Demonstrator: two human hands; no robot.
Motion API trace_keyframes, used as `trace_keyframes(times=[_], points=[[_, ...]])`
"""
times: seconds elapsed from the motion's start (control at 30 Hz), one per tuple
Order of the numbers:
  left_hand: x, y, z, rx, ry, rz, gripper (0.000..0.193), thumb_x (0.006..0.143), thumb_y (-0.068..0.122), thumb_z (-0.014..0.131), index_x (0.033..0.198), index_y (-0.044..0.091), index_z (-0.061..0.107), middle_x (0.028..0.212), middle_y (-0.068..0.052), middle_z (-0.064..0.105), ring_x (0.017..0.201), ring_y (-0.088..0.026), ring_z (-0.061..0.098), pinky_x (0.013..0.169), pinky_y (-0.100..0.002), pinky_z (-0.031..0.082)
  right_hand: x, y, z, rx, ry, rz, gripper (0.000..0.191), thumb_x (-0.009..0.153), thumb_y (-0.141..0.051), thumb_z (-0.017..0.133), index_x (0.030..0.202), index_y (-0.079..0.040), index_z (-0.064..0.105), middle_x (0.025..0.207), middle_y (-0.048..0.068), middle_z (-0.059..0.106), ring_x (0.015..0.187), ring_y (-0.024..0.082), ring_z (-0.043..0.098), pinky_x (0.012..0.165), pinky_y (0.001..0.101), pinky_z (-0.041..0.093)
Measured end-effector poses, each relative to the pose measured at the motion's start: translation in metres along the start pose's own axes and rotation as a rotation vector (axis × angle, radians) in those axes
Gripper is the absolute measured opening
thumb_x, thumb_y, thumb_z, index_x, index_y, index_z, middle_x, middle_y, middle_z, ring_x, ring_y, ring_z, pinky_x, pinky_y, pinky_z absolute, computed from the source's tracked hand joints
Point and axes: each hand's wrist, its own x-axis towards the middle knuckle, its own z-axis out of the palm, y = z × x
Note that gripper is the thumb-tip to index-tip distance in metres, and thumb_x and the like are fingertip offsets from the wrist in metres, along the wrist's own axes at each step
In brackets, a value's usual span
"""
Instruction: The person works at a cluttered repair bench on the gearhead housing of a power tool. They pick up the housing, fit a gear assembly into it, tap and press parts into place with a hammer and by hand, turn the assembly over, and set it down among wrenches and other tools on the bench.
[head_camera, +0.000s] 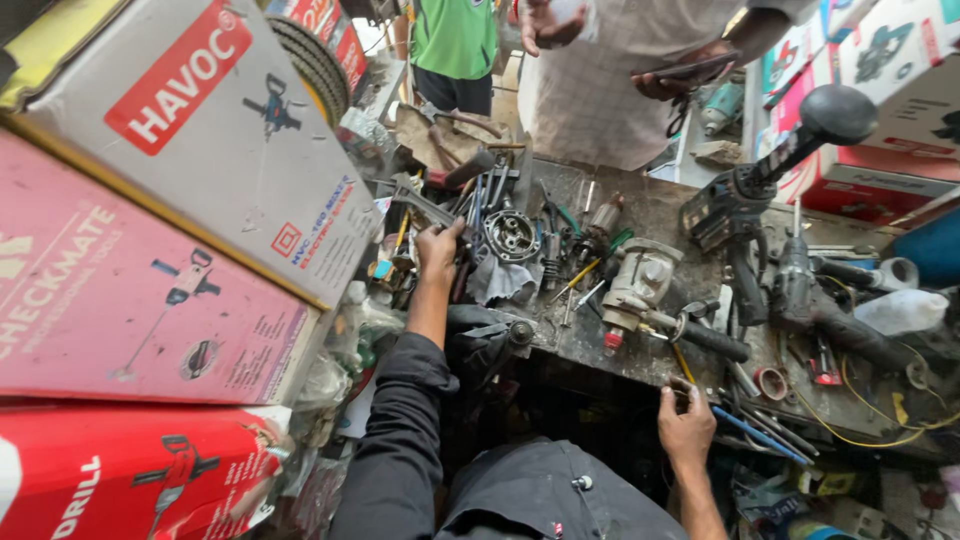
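A cluttered workbench (640, 215), seen from above. Nearest, at its front edge, the right hand (686, 428) pinches a small metal part; what it is cannot be told. Farther in, the left hand (438, 250) closes around tools (478, 205) left of a round motor housing (512, 235). Beyond the bench, another person's hands (690, 75) hold a phone.

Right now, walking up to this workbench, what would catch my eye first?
Probably the cluttered workbench, strewn with tools and dismantled power-tool parts, with a round metal housing near its middle. The left hand reaches into a pile of hand tools, while the right hand rests at the bench's near edge. Big tool boxes are stacked on the left.
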Motion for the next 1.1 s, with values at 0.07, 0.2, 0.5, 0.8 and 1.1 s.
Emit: trace_keyframes(times=[0.07, 0.2, 0.5, 0.8, 1.1], points=[[0.009, 0.005, -0.003, -0.100, -0.010, -0.013, 0.016, 0.083, 0.011, 0.084, 0.090, 0.001, 0.074, 0.083, -0.004, 0.073, 0.067, -0.013, 0.066, 0.062, -0.030, 0.053, 0.000, 0.001, 0.002, 0.002, -0.010, 0.029, 0.024, 0.098, -0.016, 0.069, 0.119, -0.005, 0.072, 0.104, 0.013, 0.075, 0.091, 0.023, 0.073, 0.084, 0.0353, 0.056], [0.009, 0.009, -0.002, -0.308, -0.122, -0.044, 0.020, 0.081, 0.007, 0.081, 0.099, 0.004, 0.072, 0.087, -0.004, 0.072, 0.069, -0.014, 0.067, 0.062, -0.031, 0.053, 0.006, 0.002, 0.005, 0.000, -0.011, -0.015, 0.023, 0.099, -0.015, 0.070, 0.118, -0.004, 0.072, 0.104, 0.013, 0.075, 0.091, 0.021, 0.072, 0.085, 0.0343, 0.055], [-0.031, -0.016, -0.018, -0.246, -0.277, 0.151, 0.014, 0.092, 0.003, 0.076, 0.103, 0.001, 0.067, 0.091, -0.005, 0.073, 0.077, -0.011, 0.066, 0.070, -0.027, 0.055, 0.022, -0.008, 0.021, 0.247, -0.128, -0.183, 0.020, 0.103, -0.012, 0.069, 0.119, 0.000, 0.070, 0.106, 0.010, 0.074, 0.096, 0.013, 0.069, 0.089, 0.0272, 0.053], [-0.146, -0.087, -0.014, -0.041, -0.499, 0.217, 0.028, 0.092, 0.008, 0.077, 0.117, -0.001, 0.067, 0.102, -0.002, 0.074, 0.090, -0.010, 0.068, 0.081, -0.027, 0.058, 0.060, -0.069, 0.059, 0.639, -0.631, -0.206, 0.033, 0.110, -0.021, 0.054, 0.132, 0.003, 0.059, 0.114, 0.008, 0.070, 0.100, 0.014, 0.066, 0.088, 0.0278, 0.055], [-0.243, -0.117, -0.011, 0.512, -0.533, 0.393, 0.034, 0.086, 0.022, 0.082, 0.114, 0.005, 0.071, 0.091, -0.009, 0.075, 0.081, -0.014, 0.073, 0.073, -0.031, 0.058, 0.064, -0.070, 0.064, 1.017, -0.888, 0.194, 0.027, 0.116, -0.025, 0.050, 0.128, -0.003, 0.060, 0.088, 0.000, 0.058, 0.071, 0.011, 0.058, 0.065, 0.0273, 0.049]])
